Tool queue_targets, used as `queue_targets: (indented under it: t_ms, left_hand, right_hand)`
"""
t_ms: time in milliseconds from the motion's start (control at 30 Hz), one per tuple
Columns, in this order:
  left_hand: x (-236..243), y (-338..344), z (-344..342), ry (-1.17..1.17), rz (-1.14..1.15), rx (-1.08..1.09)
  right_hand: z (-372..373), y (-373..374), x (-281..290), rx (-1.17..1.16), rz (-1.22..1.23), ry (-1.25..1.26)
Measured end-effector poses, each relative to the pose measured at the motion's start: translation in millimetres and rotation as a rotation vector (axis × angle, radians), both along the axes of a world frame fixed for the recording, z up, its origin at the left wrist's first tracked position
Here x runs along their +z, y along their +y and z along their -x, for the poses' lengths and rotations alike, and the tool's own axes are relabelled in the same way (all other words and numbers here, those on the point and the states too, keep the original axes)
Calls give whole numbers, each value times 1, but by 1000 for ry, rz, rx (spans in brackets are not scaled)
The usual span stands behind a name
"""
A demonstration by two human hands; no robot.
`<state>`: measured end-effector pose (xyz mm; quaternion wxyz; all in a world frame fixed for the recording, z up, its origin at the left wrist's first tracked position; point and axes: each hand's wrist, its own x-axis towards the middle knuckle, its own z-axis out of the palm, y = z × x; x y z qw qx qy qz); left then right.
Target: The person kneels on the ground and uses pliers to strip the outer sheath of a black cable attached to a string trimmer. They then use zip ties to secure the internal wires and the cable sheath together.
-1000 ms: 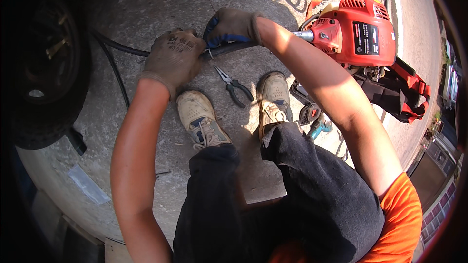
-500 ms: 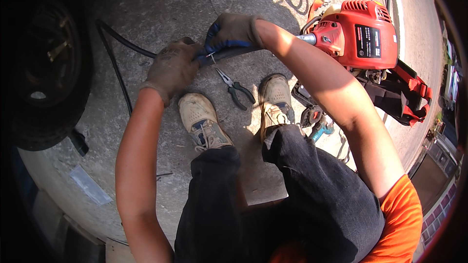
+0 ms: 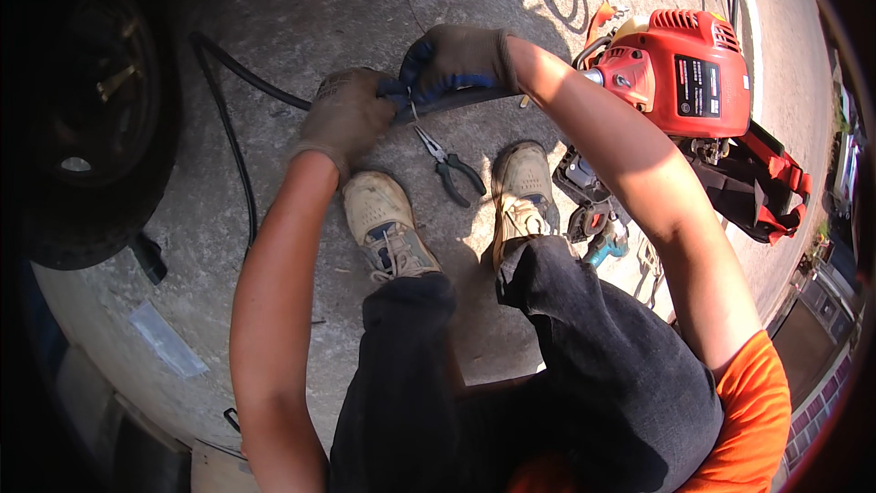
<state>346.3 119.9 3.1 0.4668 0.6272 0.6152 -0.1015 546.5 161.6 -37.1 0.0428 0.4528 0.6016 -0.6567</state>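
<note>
Over the last second I've watched the left hand roll so that its blue finger pads show beside the thin pale strip, while its fingers look wrapped around the black hose, which now bows up more to its left. The right hand bends over the dark tube right by that strip, though I can't tell whether its fingertips are pinched on it. I'd judge the work is now centred on the strip, between both hands, with the pliers lying unused just below.
</note>
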Motion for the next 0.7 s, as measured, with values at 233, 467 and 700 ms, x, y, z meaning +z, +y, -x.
queue_targets:
  t_ms: [233,467,700]
  left_hand:
    - [11,6,14,94,-188,-289]
    - [0,-2,27,12,-182,-310]
    - [0,0,-2,-40,-49,-90]
  right_hand:
    - [3,-2,-4,106,-225,-128]
    - [-11,14,16,362,-177,-215]
    - [-15,12,-27,348,-235,164]
